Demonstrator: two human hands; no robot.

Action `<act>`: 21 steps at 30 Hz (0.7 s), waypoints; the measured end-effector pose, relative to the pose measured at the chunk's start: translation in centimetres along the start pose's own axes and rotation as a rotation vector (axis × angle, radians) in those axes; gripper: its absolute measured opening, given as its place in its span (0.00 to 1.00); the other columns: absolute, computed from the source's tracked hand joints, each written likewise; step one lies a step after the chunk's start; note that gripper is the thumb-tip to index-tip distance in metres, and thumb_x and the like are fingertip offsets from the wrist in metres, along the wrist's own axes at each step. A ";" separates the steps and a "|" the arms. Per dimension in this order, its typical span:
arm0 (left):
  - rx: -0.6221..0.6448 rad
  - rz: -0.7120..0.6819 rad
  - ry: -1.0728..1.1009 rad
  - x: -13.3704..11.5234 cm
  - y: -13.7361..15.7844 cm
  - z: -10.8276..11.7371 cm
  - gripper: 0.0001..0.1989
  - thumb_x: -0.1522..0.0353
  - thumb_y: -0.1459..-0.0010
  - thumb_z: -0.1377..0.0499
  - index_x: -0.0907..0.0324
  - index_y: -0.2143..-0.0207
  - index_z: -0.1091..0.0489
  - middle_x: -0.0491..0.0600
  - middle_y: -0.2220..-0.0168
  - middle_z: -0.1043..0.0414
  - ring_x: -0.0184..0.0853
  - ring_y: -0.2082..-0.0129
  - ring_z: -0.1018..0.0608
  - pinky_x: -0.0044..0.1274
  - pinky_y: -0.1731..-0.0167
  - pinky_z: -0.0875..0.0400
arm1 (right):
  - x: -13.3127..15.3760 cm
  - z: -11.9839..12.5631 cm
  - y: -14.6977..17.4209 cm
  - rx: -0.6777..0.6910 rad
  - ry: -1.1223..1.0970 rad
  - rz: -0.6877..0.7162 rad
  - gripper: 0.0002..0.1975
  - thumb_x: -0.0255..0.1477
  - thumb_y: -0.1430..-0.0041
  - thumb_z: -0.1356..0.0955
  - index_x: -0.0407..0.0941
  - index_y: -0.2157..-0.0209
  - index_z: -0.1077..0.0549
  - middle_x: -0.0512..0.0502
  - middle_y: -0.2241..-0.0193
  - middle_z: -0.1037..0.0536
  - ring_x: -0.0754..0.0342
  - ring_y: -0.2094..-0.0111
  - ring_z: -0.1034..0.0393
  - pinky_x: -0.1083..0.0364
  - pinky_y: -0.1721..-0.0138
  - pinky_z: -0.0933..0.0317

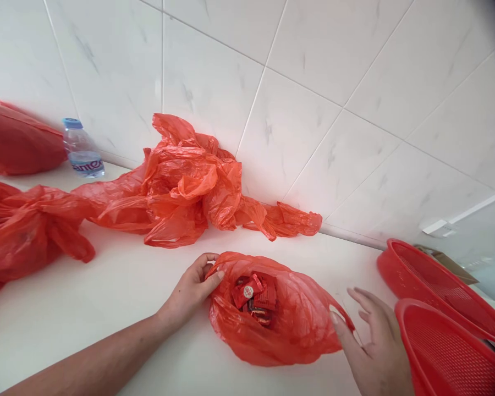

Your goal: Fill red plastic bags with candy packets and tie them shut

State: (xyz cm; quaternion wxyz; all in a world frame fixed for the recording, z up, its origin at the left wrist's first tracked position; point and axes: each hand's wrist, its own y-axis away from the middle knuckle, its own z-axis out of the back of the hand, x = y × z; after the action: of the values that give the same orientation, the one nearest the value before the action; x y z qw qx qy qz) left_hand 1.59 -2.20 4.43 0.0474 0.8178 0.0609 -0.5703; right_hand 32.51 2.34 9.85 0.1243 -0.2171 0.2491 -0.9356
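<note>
A red plastic bag (pixel 309 313) stands on the white table with its mouth spread wide. Inside it lie several small packets (pixel 251 291) in red wrappers, one with a round white label. My left hand (pixel 196 286) pinches the bag's left rim between thumb and fingers. At the bag's right end, my right hand (pixel 371 335) is open, thumb and fingers apart around the handle loop. The thumb tip is close to the plastic; whether it touches I cannot tell.
Crumpled red plastic bags (pixel 190 187) lie along the tiled wall. Filled red bags (pixel 20 137) and a water bottle (pixel 83 151) stand at the left. Two red plastic baskets (pixel 400 313) are at the right, near a brown cardboard box (pixel 449 261).
</note>
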 end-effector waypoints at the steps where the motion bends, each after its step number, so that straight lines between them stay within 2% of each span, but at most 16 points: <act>1: 0.002 0.001 0.002 0.0 0.0 0.0 0.17 0.59 0.45 0.40 0.55 0.57 0.37 0.48 0.63 0.24 0.41 0.62 0.22 0.30 0.63 0.28 | -1.0 -0.4 0.7 -0.006 -0.022 -0.076 0.28 0.46 0.45 0.36 0.47 0.46 0.38 0.39 0.47 0.36 0.42 0.50 0.36 0.49 0.63 0.32; 3: -0.001 0.003 0.006 0.0 0.1 -0.1 0.17 0.59 0.46 0.39 0.55 0.57 0.37 0.49 0.62 0.24 0.40 0.63 0.22 0.29 0.63 0.28 | -2.6 -1.4 2.1 0.009 -0.087 -0.211 0.34 0.48 0.48 0.34 0.44 0.44 0.40 0.36 0.48 0.35 0.42 0.53 0.33 0.49 0.64 0.32; 5: -0.007 0.008 0.013 0.1 0.0 0.0 0.18 0.58 0.46 0.40 0.55 0.56 0.37 0.49 0.63 0.24 0.38 0.66 0.22 0.28 0.65 0.28 | -3.4 -2.0 2.9 0.067 -0.178 -0.322 0.35 0.48 0.51 0.32 0.44 0.46 0.38 0.36 0.51 0.31 0.44 0.59 0.30 0.50 0.67 0.31; 8: -0.057 0.034 -0.033 -0.2 -0.2 0.2 0.17 0.58 0.45 0.40 0.56 0.57 0.37 0.44 0.72 0.27 0.32 0.75 0.26 0.22 0.73 0.31 | -2.9 -1.8 2.8 0.200 -0.306 -0.456 0.22 0.48 0.51 0.32 0.45 0.61 0.29 0.45 0.67 0.25 0.49 0.69 0.29 0.54 0.71 0.33; 10: -0.116 0.047 -0.079 -1.0 -0.5 0.3 0.16 0.58 0.45 0.40 0.56 0.58 0.36 0.42 0.76 0.32 0.28 0.79 0.31 0.19 0.78 0.37 | -2.0 -0.8 1.6 0.251 -0.436 -0.519 0.18 0.47 0.49 0.33 0.46 0.68 0.28 0.49 0.73 0.25 0.51 0.70 0.30 0.56 0.70 0.34; 13: -0.164 0.026 -0.079 -3.0 -1.0 -0.2 0.15 0.59 0.46 0.39 0.56 0.59 0.35 0.41 0.75 0.35 0.25 0.79 0.34 0.16 0.79 0.40 | -1.0 0.7 -0.9 0.170 -0.729 -0.546 0.17 0.45 0.51 0.30 0.47 0.66 0.27 0.49 0.70 0.23 0.51 0.66 0.29 0.57 0.66 0.33; 15: -0.162 -0.022 -0.051 -4.7 -1.3 -0.9 0.16 0.60 0.47 0.38 0.56 0.58 0.34 0.40 0.75 0.36 0.25 0.79 0.35 0.16 0.79 0.41 | -0.7 1.3 -2.6 0.064 -0.903 -0.498 0.16 0.41 0.54 0.27 0.46 0.66 0.26 0.49 0.66 0.23 0.53 0.64 0.29 0.58 0.64 0.33; 18: -0.136 -0.129 -0.003 -7.6 -1.7 -2.4 0.18 0.61 0.48 0.36 0.54 0.56 0.34 0.40 0.76 0.38 0.25 0.79 0.36 0.17 0.79 0.40 | -0.1 1.6 -4.9 -0.044 -1.098 -0.435 0.13 0.36 0.53 0.27 0.47 0.65 0.26 0.49 0.58 0.25 0.56 0.64 0.30 0.59 0.65 0.33; 21: -0.112 -0.268 -0.009 -10.3 -2.0 -3.9 0.18 0.62 0.49 0.36 0.53 0.56 0.34 0.39 0.76 0.39 0.25 0.78 0.35 0.16 0.78 0.37 | 1.3 1.7 -6.8 -0.060 -1.265 -0.436 0.13 0.36 0.51 0.27 0.47 0.64 0.27 0.48 0.55 0.26 0.55 0.64 0.29 0.58 0.67 0.32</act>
State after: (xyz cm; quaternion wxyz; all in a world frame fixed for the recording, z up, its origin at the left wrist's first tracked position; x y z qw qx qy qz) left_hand 1.37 -0.16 15.37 0.0164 0.7957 0.2011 -0.5711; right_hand 31.32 6.96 15.12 0.0483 -0.7725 0.1048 -0.6244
